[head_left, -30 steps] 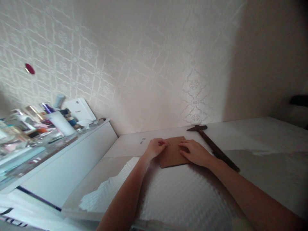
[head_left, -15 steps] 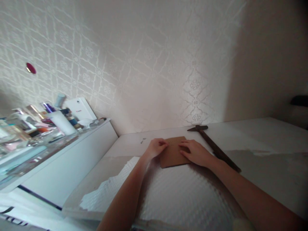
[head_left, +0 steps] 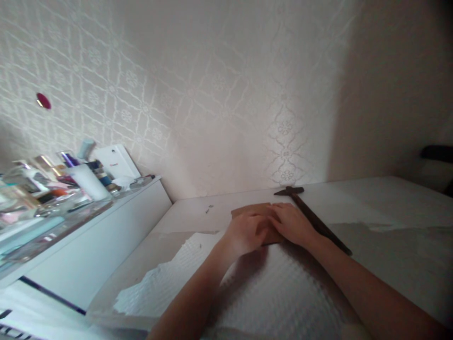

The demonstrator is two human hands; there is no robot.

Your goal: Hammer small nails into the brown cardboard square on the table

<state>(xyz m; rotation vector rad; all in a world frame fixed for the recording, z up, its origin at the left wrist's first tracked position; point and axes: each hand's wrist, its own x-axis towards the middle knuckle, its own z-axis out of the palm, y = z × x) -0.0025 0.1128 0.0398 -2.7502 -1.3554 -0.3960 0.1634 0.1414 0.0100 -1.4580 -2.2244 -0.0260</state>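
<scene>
A piece of brown cardboard (head_left: pixel 247 208) lies on the white bubble wrap and tabletop, largely covered by both hands. My left hand (head_left: pixel 247 232) reaches across its middle with bent fingers, their tips partly hidden. Whatever those fingers may pinch is too small to see. From the right, my right hand (head_left: pixel 292 223) rests over the cardboard, fingers stretched flat toward its far edge and meeting the left hand. Just right of this hand lies a hammer (head_left: pixel 320 225), its dark head toward the wall. Several tiny dark pieces, perhaps nails (head_left: pixel 209 208), lie left of the cardboard.
Bubble wrap (head_left: pixel 170 274) covers the near part of the white table (head_left: pixel 191 212). On the left, a white cabinet (head_left: pixel 123 236) carries crowded bottles, tubes and a white box (head_left: pixel 118 163). A patterned wall (head_left: pixel 219 118) rises behind the table.
My left hand has moved right and nearer, from the cardboard's left edge onto its middle. My right fingers have drawn together and now meet it. A tiny speck shows on the bubble wrap.
</scene>
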